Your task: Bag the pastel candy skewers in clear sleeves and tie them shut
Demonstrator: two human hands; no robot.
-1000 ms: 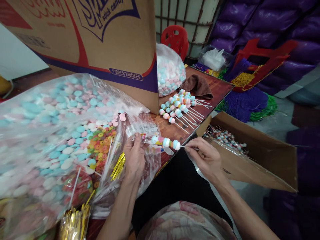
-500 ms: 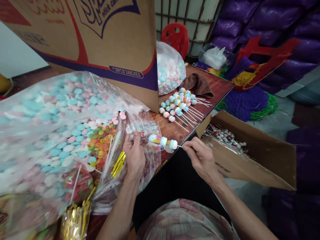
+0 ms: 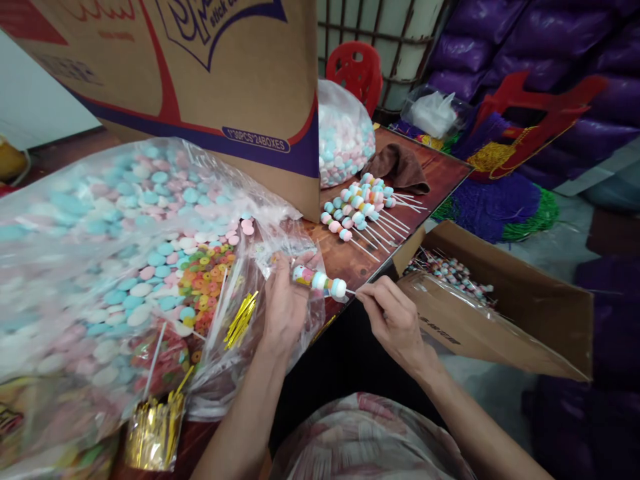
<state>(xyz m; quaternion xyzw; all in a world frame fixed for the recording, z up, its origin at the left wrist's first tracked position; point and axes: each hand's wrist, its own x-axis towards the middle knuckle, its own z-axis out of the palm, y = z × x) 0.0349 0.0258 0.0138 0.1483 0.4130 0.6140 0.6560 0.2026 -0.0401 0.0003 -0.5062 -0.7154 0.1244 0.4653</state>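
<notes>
Candy stick: the one in hand [image 3: 330, 285] lies aslant above the near edge of the surface [image 3: 347, 257], its blue and white marshmallows partly in a printed clear wrapper [image 3: 303, 275]; the clock below is centred on it, 12 pointing away from the person.
Left hand: at 8 o'clock [image 3: 287, 300], thumb and fingers closed on the wrapper's far end.
Right hand: at 4 o'clock [image 3: 390, 313], thumb and fingertips pinching the bare end of the stick.
Finished-looking sticks: a pile [image 3: 357, 207] at 1 o'clock, bare ends toward the right, with a brown cloth [image 3: 397, 167] just beyond.
Ring gummies: orange, yellow and green, in a heap [image 3: 210, 270] at 9 o'clock, beside loose pastel marshmallows [image 3: 155, 273].
Gold ties: a loose bunch [image 3: 241, 321] at 8 o'clock; more in a clear pouch [image 3: 150, 433] between 7 and 8.
Cartons: a tall printed one [image 3: 240, 87] at 11 o'clock; an open one [image 3: 540, 320] at 3, with candy sticks [image 3: 450, 273] inside.
Marshmallow bag: full and clear [image 3: 345, 133], at 12 o'clock.
</notes>
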